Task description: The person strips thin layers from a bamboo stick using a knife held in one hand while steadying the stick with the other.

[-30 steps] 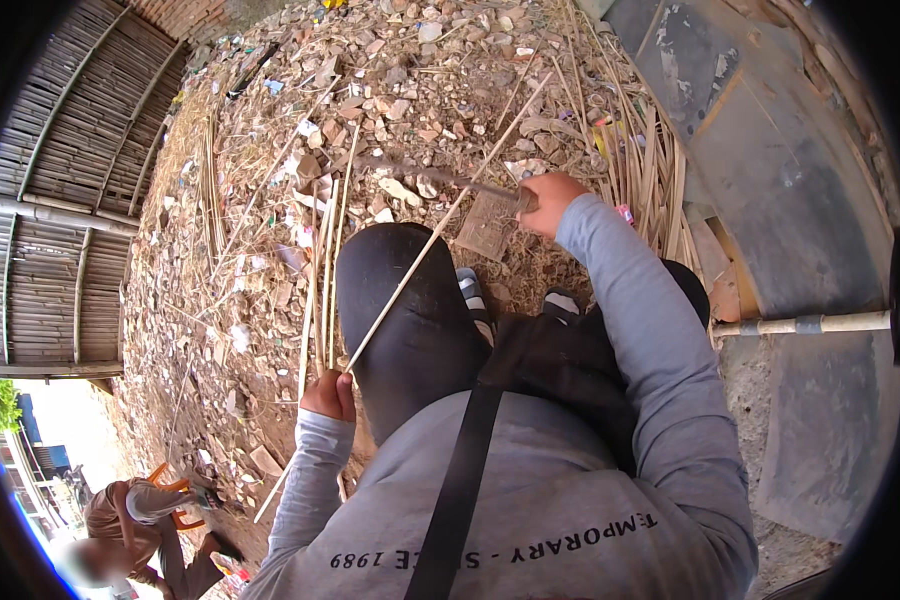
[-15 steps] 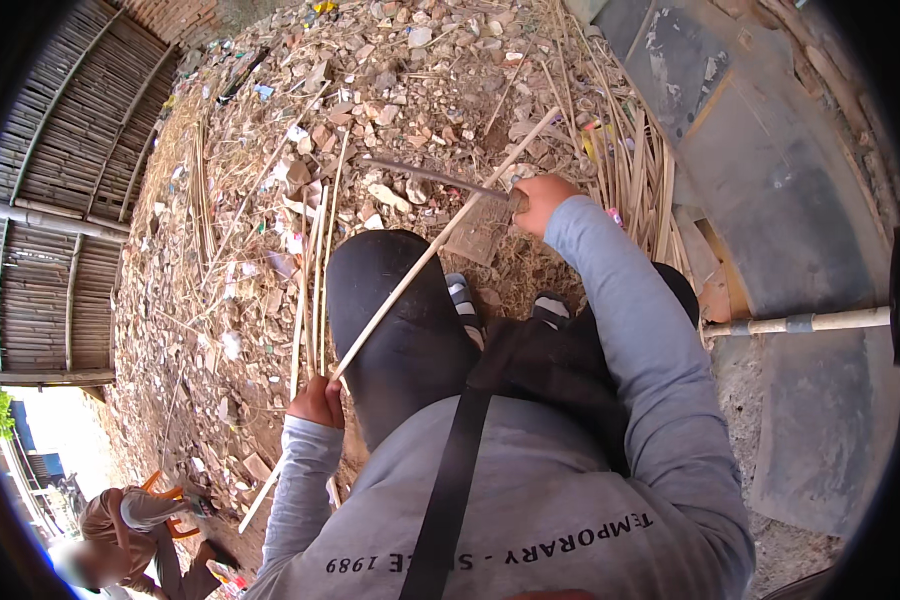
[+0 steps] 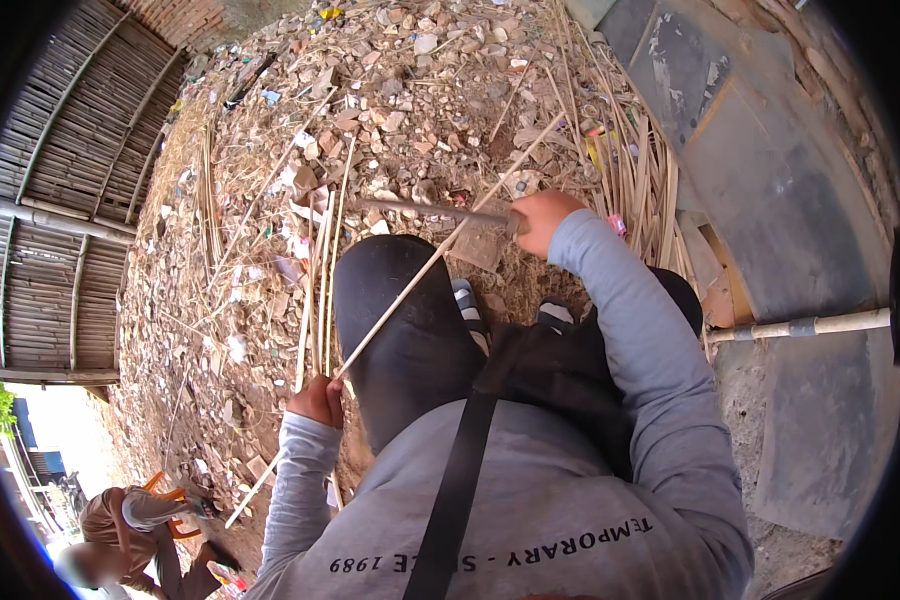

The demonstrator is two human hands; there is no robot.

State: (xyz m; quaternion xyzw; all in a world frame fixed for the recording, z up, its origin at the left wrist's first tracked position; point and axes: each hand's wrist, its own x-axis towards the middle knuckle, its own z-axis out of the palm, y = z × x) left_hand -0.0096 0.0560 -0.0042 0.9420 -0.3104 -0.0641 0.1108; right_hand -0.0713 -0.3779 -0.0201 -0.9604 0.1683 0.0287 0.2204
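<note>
My left hand (image 3: 317,401) is closed around a long, thin bamboo strip (image 3: 400,298). The strip slants over my left thigh, its far end up and to the right, its near end poking out behind the hand. In my right hand (image 3: 547,220) is the handle of a long-bladed knife (image 3: 410,208). The dark blade points left and crosses the bamboo strip beyond my knees; whether its edge bites into the strip I cannot tell. Several more bamboo strips (image 3: 327,260) lie on the ground beside my left knee.
Broken bricks and stones (image 3: 390,110) cover the ground. A pile of split bamboo (image 3: 650,190) lies by my right knee, beside dark flat sheets (image 3: 800,220) and a pole (image 3: 830,323). A bamboo wall (image 3: 60,250) stands left. Lower left, a person (image 3: 135,530) sits on an orange chair.
My right hand has come slightly nearer to me, and the knife's tip has swung toward me, so the blade lies more level across the strip. My left hand keeps its hold.
</note>
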